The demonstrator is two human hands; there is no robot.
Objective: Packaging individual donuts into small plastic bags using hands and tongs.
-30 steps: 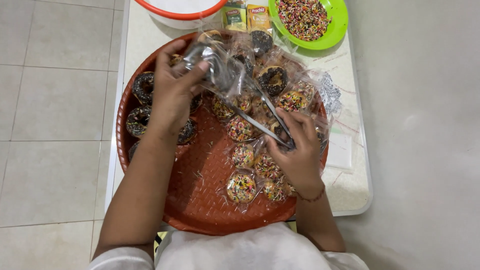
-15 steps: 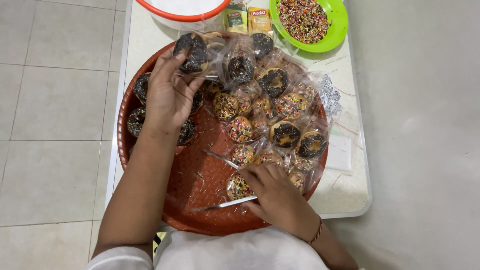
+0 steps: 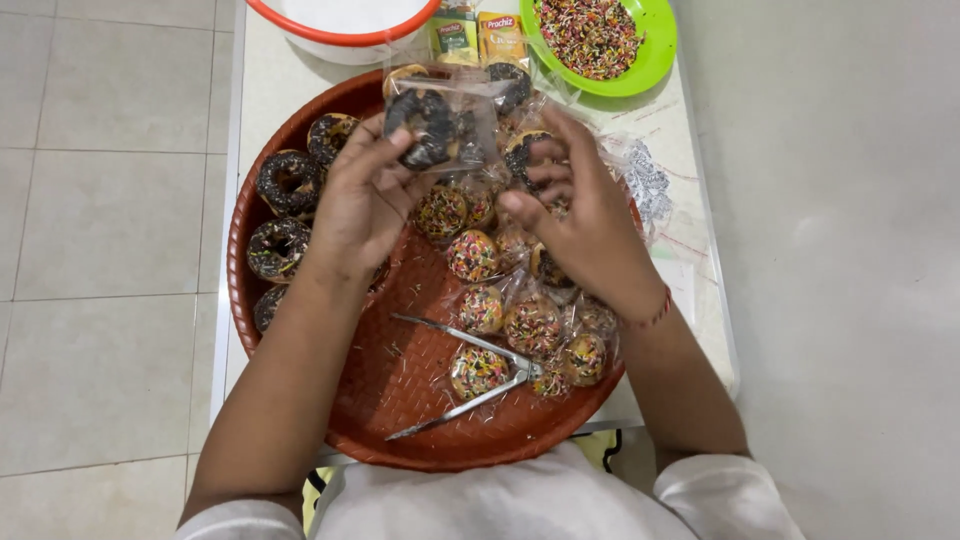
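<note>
Over the round red woven tray (image 3: 400, 400), my left hand (image 3: 360, 205) pinched a clear bagged chocolate doughnut (image 3: 432, 125); right hand (image 3: 585, 215) gripped another wrapped doughnut (image 3: 525, 155).

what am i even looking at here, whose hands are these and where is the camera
The camera sits on a person's head and looks straight down, so both hands are the wearer's own. The left hand holds up a clear plastic bag with a chocolate-topped doughnut inside; the right hand touches the bag's side. Below them a round woven red tray carries bare chocolate doughnuts, bagged sprinkle-covered doughnuts and metal tongs. Beyond it stand a green plate of coloured sprinkles and a white bowl with a red rim.
</note>
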